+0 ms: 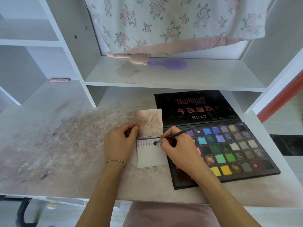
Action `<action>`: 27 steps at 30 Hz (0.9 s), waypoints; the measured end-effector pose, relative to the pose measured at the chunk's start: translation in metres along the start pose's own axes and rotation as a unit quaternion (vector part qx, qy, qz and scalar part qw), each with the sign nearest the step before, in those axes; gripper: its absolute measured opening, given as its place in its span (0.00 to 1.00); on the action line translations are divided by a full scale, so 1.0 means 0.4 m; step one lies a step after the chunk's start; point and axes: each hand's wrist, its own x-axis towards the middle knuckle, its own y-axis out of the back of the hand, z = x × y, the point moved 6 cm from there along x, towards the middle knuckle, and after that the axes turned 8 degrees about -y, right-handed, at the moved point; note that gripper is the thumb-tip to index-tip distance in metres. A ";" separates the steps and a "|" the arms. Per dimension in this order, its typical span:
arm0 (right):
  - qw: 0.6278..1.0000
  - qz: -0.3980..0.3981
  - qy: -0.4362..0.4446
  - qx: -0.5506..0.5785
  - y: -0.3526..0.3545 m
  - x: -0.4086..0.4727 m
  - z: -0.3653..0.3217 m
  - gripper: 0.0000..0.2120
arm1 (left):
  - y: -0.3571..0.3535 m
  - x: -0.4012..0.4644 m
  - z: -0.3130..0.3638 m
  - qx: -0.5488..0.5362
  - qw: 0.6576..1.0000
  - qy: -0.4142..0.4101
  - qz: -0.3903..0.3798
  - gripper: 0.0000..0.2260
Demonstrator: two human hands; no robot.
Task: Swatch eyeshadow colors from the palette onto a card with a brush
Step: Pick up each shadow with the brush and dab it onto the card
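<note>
Your right hand (177,149) is pinching the eyeshadow brush (173,136), its tip touching the swatch card (150,157).
Your left hand (118,145) is pinching the card's raised flap (148,122); the card is lying beside the open eyeshadow palette (229,149) on the stained desk (57,145).

1. A white desk (49,145) with a built-in shelving unit fills the view; its top is smeared with pinkish-brown powder stains.
2. Open white cubbies (29,46) rise on the left.
3. A middle shelf (164,77) holds a pink bear-shaped comb (131,58) and, touching it, a purple hand mirror (170,65).
4. Floral fabric (164,22) with a pink hem hangs behind that shelf.
5. A red-orange trim (278,97) shows at the right.
6. Daylight is soft and even.
</note>
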 end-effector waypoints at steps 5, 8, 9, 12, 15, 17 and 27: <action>0.996 0.042 0.000 0.082 0.020 -0.003 0.004 0.07 | 0.000 0.000 -0.002 -0.006 1.000 0.005 0.000 0.06; 0.992 0.058 -0.001 0.108 0.029 -0.001 0.006 0.09 | 0.000 -0.001 -0.002 -0.006 1.000 0.005 0.001 0.06; 0.993 0.053 0.000 0.105 0.028 -0.001 0.005 0.09 | 0.000 -0.001 -0.002 -0.006 1.000 0.005 0.001 0.06; 0.996 0.031 0.003 0.081 0.020 -0.003 0.001 0.07 | 0.000 0.000 -0.003 -0.003 1.000 0.005 0.001 0.06; 0.997 0.017 0.002 0.076 0.015 -0.003 0.000 0.08 | 0.000 0.000 -0.003 0.001 1.000 0.001 0.002 0.06; 0.997 0.013 -0.001 0.076 0.014 -0.004 0.002 0.09 | 0.001 0.000 -0.002 0.001 1.000 -0.002 0.004 0.06; 0.998 -0.011 0.024 0.048 0.008 -0.010 -0.008 0.14 | 0.002 -0.001 0.004 -0.002 1.000 -0.009 0.007 0.06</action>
